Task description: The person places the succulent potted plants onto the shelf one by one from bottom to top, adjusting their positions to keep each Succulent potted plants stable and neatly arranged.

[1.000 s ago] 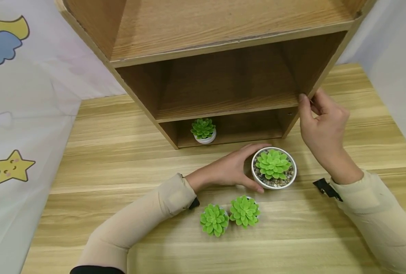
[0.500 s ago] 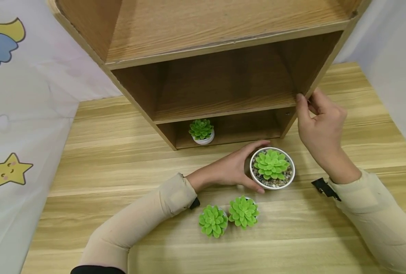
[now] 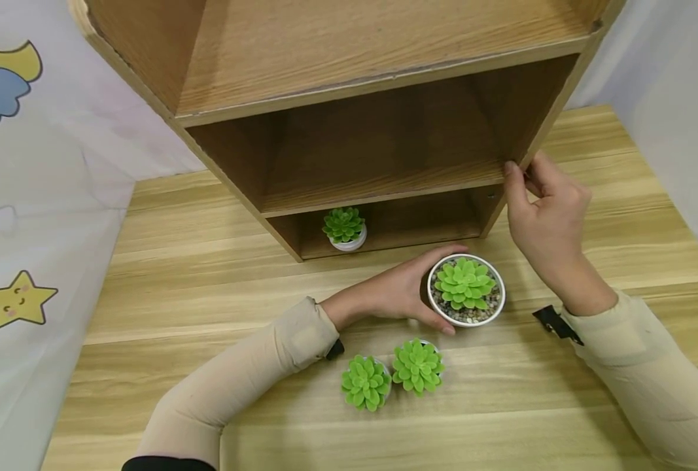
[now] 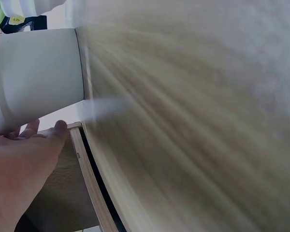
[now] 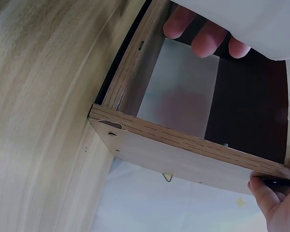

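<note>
White round pot [image 4: 41,72], green rosette succulent [image 3: 465,282] within — upright on the wood-grained table [image 3: 531,392], before the brown wooden shelf unit [image 3: 384,39]; left hand [image 3: 398,288] curves spread fingers round its side, seemingly to steady it. Right hand [image 3: 549,216] — fingers pinching the unit's side edge [image 3: 556,108], probably for bracing.

Soft light, dim shelf interior [image 3: 378,137], blurry tabletop [image 4: 183,121] in left-wrist view

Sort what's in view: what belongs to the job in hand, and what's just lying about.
Part of the job:
Left hand, holding the big plant
Right hand, gripping the shelf
Probably the small plants, untouched: one in the shelf, two outside it

Just there:
Table, only bearing things
Printed backdrop
Black straps
</note>
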`<action>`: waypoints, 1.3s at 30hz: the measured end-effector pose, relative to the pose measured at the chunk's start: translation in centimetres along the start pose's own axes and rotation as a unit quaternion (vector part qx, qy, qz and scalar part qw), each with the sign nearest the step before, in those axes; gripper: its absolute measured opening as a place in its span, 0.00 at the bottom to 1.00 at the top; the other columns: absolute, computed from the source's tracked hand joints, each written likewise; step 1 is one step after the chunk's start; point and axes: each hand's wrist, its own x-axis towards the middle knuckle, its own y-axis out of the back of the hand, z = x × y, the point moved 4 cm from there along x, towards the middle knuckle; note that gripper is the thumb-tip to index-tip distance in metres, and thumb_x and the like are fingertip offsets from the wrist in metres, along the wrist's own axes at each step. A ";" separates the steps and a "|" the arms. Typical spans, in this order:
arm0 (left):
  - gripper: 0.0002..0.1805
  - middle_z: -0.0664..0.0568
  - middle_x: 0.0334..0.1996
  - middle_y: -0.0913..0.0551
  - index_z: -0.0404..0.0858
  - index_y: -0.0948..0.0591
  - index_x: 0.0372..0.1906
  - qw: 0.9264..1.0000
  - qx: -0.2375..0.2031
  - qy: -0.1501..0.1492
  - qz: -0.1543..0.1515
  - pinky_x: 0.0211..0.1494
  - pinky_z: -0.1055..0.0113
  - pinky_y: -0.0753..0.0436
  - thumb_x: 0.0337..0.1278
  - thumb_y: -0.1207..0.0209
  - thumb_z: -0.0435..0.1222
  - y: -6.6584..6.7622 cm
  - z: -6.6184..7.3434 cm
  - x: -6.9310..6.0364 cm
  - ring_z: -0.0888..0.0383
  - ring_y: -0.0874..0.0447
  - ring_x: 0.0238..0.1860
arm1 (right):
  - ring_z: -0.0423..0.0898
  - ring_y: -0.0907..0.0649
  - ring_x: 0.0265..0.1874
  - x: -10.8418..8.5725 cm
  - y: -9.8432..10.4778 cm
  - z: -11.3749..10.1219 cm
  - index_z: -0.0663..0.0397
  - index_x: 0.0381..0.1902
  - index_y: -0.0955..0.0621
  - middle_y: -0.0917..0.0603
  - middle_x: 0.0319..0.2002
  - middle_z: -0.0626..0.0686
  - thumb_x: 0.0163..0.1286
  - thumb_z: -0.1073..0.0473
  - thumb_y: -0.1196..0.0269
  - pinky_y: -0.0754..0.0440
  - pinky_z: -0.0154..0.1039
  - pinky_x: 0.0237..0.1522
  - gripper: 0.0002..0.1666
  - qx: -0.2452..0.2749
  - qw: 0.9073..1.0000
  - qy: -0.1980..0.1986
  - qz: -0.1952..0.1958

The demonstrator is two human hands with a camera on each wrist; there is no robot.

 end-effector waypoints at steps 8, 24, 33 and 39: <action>0.63 0.51 0.67 0.33 0.39 0.43 0.75 1.000 -0.007 0.001 0.006 0.70 0.68 0.42 0.28 0.18 0.32 -0.1 0.1 0.0 0.63 0.36 0.66 | 0.40 0.15 0.42 0.0 0.0 0.2 0.70 0.43 0.16 0.13 0.40 0.56 0.67 0.73 0.41 0.18 0.30 0.43 0.10 0.008 1.000 0.001 -0.002; 0.62 0.52 0.65 0.30 0.41 0.41 0.74 1.000 0.011 0.012 0.013 0.69 0.68 0.40 0.27 0.17 0.35 0.1 -0.3 0.0 0.63 0.34 0.64 | 0.40 0.15 0.42 0.0 0.0 0.2 0.69 0.42 0.15 0.13 0.39 0.55 0.67 0.72 0.41 0.18 0.31 0.42 0.10 0.011 1.000 0.007 -0.001; 0.60 0.54 0.64 0.29 0.41 0.40 0.73 1.000 0.001 0.016 0.014 0.68 0.67 0.38 0.29 0.17 0.35 0.2 -0.3 0.0 0.62 0.33 0.64 | 0.43 0.14 0.41 0.0 0.0 0.0 0.69 0.42 0.15 0.13 0.37 0.55 0.67 0.72 0.40 0.18 0.31 0.42 0.09 0.007 1.000 0.014 -0.002; 0.59 0.55 0.62 0.28 0.40 0.39 0.73 1.000 -0.001 0.015 0.012 0.68 0.67 0.37 0.29 0.17 0.36 0.1 -0.4 0.0 0.63 0.32 0.63 | 0.42 0.15 0.42 -0.1 0.1 0.0 0.69 0.43 0.15 0.13 0.39 0.55 0.68 0.71 0.41 0.18 0.32 0.43 0.10 0.010 1.000 0.014 -0.004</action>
